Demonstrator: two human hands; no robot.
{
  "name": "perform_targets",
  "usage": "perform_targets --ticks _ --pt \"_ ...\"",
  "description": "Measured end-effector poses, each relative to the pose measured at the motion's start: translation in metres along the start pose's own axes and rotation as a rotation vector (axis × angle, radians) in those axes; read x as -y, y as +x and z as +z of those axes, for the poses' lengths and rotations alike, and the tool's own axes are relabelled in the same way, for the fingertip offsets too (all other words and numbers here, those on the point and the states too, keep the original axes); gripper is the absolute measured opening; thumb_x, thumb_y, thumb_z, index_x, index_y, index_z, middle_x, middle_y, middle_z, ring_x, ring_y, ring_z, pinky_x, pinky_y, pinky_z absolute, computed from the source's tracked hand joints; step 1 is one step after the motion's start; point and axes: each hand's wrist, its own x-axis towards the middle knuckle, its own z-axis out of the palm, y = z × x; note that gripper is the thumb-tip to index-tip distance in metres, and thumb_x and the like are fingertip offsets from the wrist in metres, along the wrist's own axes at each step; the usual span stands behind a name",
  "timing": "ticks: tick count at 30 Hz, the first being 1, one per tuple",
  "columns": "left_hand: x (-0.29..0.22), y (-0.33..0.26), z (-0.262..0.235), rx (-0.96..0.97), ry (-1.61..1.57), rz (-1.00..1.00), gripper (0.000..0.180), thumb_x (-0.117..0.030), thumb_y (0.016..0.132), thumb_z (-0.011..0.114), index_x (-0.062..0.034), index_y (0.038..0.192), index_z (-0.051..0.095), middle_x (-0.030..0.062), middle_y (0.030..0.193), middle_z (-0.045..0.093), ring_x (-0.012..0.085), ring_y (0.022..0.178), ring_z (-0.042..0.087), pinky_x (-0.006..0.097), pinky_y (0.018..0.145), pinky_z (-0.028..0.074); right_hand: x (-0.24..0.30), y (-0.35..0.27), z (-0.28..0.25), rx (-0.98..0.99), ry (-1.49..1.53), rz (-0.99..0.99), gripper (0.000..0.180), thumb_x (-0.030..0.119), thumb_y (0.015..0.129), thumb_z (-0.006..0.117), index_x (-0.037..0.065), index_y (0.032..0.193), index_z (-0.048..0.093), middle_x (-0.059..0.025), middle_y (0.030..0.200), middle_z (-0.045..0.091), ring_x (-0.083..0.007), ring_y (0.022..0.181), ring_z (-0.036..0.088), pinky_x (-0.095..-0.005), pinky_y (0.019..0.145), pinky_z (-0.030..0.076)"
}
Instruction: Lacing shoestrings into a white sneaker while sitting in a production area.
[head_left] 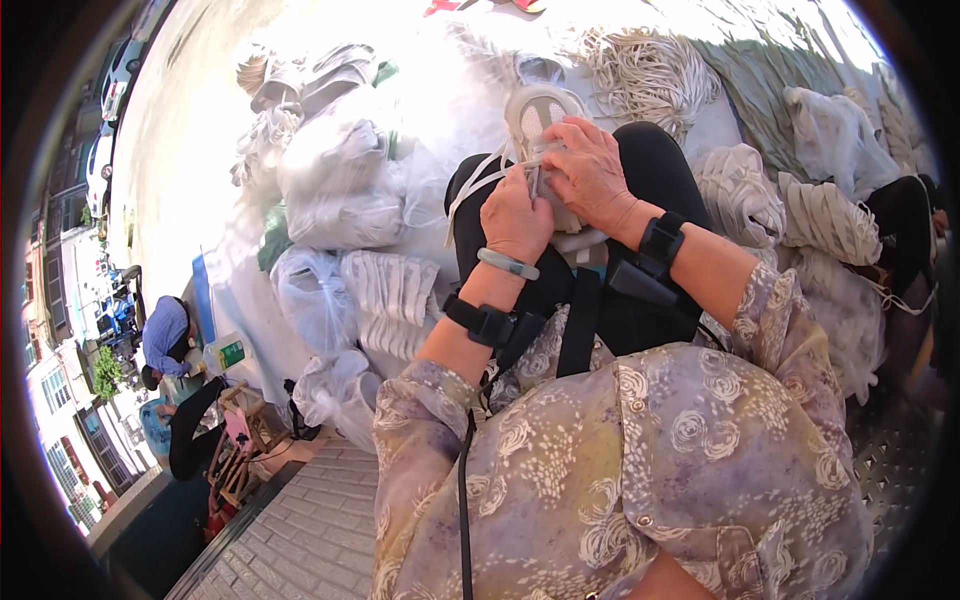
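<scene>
A pale grey and white shoe upper (541,103) with a mesh toe rests on my lap between my knees, toe pointing away from me. White shoelaces (472,188) trail from it over my left knee. My left hand (516,216) is closed at the upper's left side, thumb and fingers pinched on a lace by the eyelets. Across the right side lies my right hand (592,172), its fingers bent and gripping the upper near the lacing. The fingertips of both hands partly cover the eyelet area.
Loose white laces (655,75) lie in a heap beyond my right knee. Stacked shoe uppers (740,195) sit to the right, and more uppers (390,300) with plastic bags (335,190) to the left. A person in blue (166,335) is at far left, near a wooden chair (238,440).
</scene>
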Motion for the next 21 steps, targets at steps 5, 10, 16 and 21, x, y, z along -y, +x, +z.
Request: perform_targets --ticks 5,10,16,21 --pt "0.001 0.003 -0.001 0.048 -0.188 -0.091 0.034 -0.005 0.067 0.051 -0.0004 0.1 0.056 0.0177 0.085 0.061 0.0339 0.078 0.06 0.041 0.071 0.048 0.001 0.0 0.003 -0.014 0.022 0.04 0.014 0.008 0.068 0.061 0.006 0.081 0.066 -0.0051 0.112 0.052 -0.0253 0.115 0.04 -0.0429 0.094 0.028" --pt "0.008 0.002 0.001 0.042 -0.319 -0.066 0.036 -0.003 0.067 0.05 -0.0014 0.102 0.058 0.0159 0.085 0.062 0.0322 0.079 0.06 0.037 0.072 0.048 0.002 0.0 0.006 -0.01 0.04 0.058 0.012 0.009 0.068 0.062 0.007 0.079 0.066 -0.0048 0.112 0.052 -0.0253 0.115 0.04 -0.0453 0.094 0.028" --pt "0.009 0.003 0.004 0.051 -0.341 -0.074 0.035 -0.003 0.069 0.048 -0.0025 0.102 0.058 0.0169 0.089 0.062 0.0324 0.083 0.061 0.038 0.075 0.048 0.005 0.003 0.009 0.051 -0.072 0.08 0.016 0.009 0.067 0.062 0.005 0.083 0.065 -0.0059 0.115 0.049 -0.0259 0.117 0.037 -0.0517 0.098 0.024" --pt "0.01 0.003 0.008 -0.044 -0.18 0.025 0.035 -0.005 0.07 0.053 -0.0008 0.104 0.059 0.011 0.071 0.06 0.0249 0.065 0.059 0.033 0.063 0.047 0.012 0.003 -0.007 0.08 -0.278 0.024 0.024 0.007 0.065 0.061 0.0 0.088 0.062 -0.0079 0.115 0.048 -0.0275 0.119 0.036 -0.0538 0.098 0.023"
